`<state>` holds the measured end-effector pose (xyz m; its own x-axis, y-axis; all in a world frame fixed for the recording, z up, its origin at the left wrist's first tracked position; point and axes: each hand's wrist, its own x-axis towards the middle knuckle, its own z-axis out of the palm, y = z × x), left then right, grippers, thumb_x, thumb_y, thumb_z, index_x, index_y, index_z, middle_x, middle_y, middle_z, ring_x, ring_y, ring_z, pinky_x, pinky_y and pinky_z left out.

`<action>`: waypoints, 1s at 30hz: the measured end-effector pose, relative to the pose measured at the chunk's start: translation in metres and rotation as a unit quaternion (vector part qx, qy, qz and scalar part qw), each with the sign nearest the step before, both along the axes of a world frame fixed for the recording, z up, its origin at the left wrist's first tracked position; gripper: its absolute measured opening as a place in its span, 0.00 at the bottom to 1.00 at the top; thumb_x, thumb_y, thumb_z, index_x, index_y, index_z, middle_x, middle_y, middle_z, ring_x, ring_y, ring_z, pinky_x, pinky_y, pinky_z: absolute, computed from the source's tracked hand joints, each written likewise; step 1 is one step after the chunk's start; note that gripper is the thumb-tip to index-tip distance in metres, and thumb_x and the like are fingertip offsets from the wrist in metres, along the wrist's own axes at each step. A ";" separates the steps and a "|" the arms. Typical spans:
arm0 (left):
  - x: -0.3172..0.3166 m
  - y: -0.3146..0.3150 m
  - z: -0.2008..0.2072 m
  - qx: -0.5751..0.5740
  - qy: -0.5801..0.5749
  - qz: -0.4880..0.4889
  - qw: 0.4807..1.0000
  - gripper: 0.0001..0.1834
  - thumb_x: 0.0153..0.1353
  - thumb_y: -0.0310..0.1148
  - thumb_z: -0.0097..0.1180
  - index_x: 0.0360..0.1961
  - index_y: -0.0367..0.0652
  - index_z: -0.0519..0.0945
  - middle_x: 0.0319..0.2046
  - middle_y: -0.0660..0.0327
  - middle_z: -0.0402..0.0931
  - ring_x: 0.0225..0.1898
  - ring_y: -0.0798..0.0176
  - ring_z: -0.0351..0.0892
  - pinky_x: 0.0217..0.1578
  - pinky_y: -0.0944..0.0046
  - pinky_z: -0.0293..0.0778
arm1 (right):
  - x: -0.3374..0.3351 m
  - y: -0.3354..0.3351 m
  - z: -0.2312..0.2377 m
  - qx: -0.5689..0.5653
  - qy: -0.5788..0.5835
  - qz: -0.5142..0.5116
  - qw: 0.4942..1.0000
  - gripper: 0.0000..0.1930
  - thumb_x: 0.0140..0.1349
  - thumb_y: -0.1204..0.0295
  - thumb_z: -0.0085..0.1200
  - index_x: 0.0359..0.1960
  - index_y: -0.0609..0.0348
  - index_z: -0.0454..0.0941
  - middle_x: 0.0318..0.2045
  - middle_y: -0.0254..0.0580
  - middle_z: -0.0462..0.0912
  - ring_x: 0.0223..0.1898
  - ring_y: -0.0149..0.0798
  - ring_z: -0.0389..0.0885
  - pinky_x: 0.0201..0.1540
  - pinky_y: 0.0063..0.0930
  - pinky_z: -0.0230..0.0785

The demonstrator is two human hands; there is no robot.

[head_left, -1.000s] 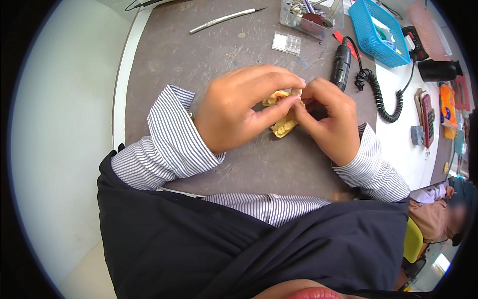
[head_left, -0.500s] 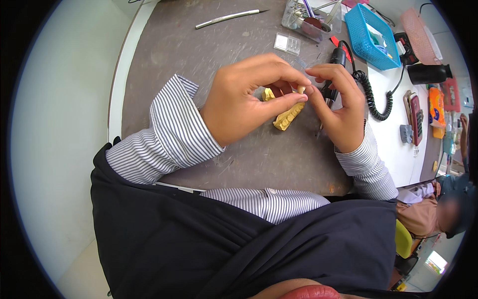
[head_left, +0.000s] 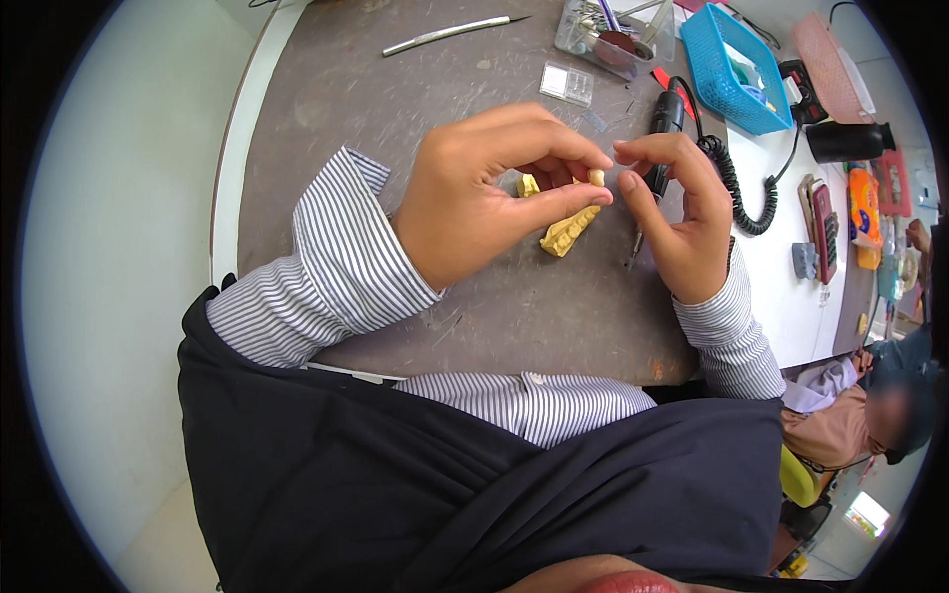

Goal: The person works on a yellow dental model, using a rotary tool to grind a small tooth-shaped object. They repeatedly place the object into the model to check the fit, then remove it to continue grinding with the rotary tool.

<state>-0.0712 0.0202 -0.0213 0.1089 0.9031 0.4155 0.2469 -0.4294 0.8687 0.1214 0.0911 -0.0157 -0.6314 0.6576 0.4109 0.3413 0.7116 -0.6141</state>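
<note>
Between the thumb and index finger of my left hand (head_left: pixel 474 198) is pinched a small cream-coloured dental crown (head_left: pixel 596 178). Just to its right, my right hand (head_left: pixel 697 217) has thumb and index finger parted, with nothing visible between them. A yellow plaster dental cast (head_left: pixel 567 233) with a row of teeth lies on the table below the left fingertips, partly covered by that hand. Behind the right hand rests a black rotary handpiece (head_left: pixel 666 117) with a coiled cord (head_left: pixel 753 219); the fingers hide part of it.
A craft knife (head_left: pixel 450 37) lies on the brown tabletop (head_left: pixel 326 119) at the far left. Farther back are a small clear case (head_left: pixel 566 83), a clear box of tools (head_left: pixel 618 44) and a blue basket (head_left: pixel 727 69). Another person (head_left: pixel 840 425) sits at the right.
My right fingertips have drawn away to the right from the crown, and a gap now shows between the hands. My left hand keeps its pinch on the crown.
</note>
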 end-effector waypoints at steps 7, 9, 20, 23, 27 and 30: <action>0.006 -0.002 0.006 -0.013 0.007 -0.003 1.000 0.13 0.48 0.21 0.61 0.38 0.37 0.78 0.33 0.59 0.74 0.33 0.69 0.76 0.36 0.72 0.74 | 0.010 -0.003 0.003 -0.017 0.002 0.006 1.000 0.08 0.50 0.75 0.56 0.34 0.58 0.76 0.29 0.35 0.77 0.30 0.32 0.74 0.36 0.24 0.60; 0.007 -0.003 0.007 -0.014 0.007 -0.005 1.000 0.13 0.48 0.20 0.61 0.38 0.37 0.78 0.33 0.58 0.74 0.34 0.69 0.76 0.37 0.72 0.74 | 0.011 -0.004 0.004 -0.014 0.005 0.012 1.000 0.08 0.50 0.75 0.56 0.34 0.58 0.76 0.29 0.35 0.77 0.30 0.32 0.74 0.36 0.24 0.60; 0.023 -0.010 0.031 0.029 -0.004 -0.034 0.999 0.17 0.46 0.14 0.60 0.39 0.34 0.75 0.35 0.55 0.72 0.35 0.66 0.76 0.36 0.70 0.75 | 0.036 -0.004 0.014 0.004 0.008 0.022 1.000 0.08 0.50 0.77 0.56 0.33 0.59 0.76 0.27 0.36 0.76 0.29 0.32 0.74 0.37 0.23 0.59; 0.028 -0.013 0.034 0.029 -0.017 -0.039 0.999 0.17 0.45 0.14 0.61 0.39 0.33 0.75 0.35 0.55 0.71 0.35 0.66 0.76 0.36 0.70 0.75 | 0.040 -0.002 0.013 0.000 -0.001 -0.035 0.999 0.07 0.49 0.75 0.58 0.29 0.60 0.73 0.25 0.37 0.75 0.27 0.33 0.74 0.33 0.23 0.61; 0.031 -0.016 0.037 0.027 -0.019 -0.040 0.999 0.18 0.45 0.15 0.61 0.39 0.33 0.75 0.35 0.55 0.71 0.34 0.67 0.75 0.35 0.71 0.75 | 0.046 0.007 0.013 0.024 -0.131 -0.155 0.979 0.20 0.48 0.63 0.61 0.32 0.61 0.64 0.19 0.42 0.74 0.21 0.40 0.75 0.23 0.26 0.65; 0.050 -0.011 0.044 0.035 -0.024 -0.050 0.998 0.17 0.45 0.15 0.61 0.39 0.33 0.75 0.35 0.54 0.71 0.35 0.66 0.76 0.35 0.70 0.76 | 0.067 0.013 0.017 0.021 -0.277 -0.183 0.943 0.30 0.48 0.54 0.59 0.42 0.62 0.59 0.14 0.43 0.72 0.17 0.45 0.76 0.21 0.32 0.67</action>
<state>-0.0211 0.0095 0.0224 0.1760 0.8573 0.4838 0.1578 -0.5096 0.8458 0.1882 0.1036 0.0013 -0.4909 0.8634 0.1161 0.8287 0.5039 -0.2436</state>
